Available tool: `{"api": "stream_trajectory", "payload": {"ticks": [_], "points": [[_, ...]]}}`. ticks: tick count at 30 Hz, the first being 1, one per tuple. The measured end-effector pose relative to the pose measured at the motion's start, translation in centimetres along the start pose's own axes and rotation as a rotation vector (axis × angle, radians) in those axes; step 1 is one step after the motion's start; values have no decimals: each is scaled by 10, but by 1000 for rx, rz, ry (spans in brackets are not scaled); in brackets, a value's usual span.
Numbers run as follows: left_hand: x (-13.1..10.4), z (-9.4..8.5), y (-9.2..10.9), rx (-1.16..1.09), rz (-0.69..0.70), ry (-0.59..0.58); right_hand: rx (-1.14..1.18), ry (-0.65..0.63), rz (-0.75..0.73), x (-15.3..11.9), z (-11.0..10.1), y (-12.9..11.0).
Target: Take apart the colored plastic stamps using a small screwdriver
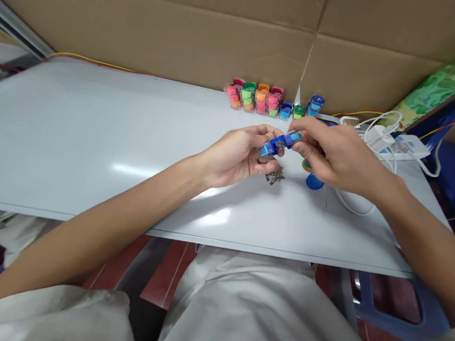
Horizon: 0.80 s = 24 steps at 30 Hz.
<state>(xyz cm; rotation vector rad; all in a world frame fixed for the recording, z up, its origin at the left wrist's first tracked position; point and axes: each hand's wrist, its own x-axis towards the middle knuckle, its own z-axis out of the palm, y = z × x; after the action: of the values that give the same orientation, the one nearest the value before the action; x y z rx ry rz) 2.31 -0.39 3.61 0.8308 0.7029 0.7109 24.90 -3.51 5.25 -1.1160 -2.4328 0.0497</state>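
My left hand and my right hand meet over the white table and together hold a small blue plastic piece between their fingertips. Under my left hand a little pile of small metal parts lies on the table. A blue round cap rests on the table below my right hand, with an orange-and-green bit partly hidden behind my fingers.
A row of small colourful plastic pieces stands at the table's back edge against the cardboard wall. White cables and a charger lie at the right. Yellow and red wires run along the back.
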Motion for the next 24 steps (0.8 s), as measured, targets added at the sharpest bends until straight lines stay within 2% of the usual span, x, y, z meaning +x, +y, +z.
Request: {"api": "stream_trajectory", "payload": {"ticks": [8, 12, 17, 20, 22, 24], "points": [[-7, 11, -4, 235, 179, -54, 219, -16, -16, 4, 12, -17], [-7, 7, -3, 271, 221, -128, 254, 27, 58, 4, 12, -21], [2, 0, -4, 171, 185, -4, 381, 208, 250, 6, -8, -22], [6, 0, -6, 128, 178, 55, 392, 312, 295, 6, -19, -21], [7, 0, -7, 106, 167, 79, 442, 335, 351, 1, -17, -18], [8, 1, -9, 85, 150, 99, 610, 297, 462, -8, -8, -15]]}}
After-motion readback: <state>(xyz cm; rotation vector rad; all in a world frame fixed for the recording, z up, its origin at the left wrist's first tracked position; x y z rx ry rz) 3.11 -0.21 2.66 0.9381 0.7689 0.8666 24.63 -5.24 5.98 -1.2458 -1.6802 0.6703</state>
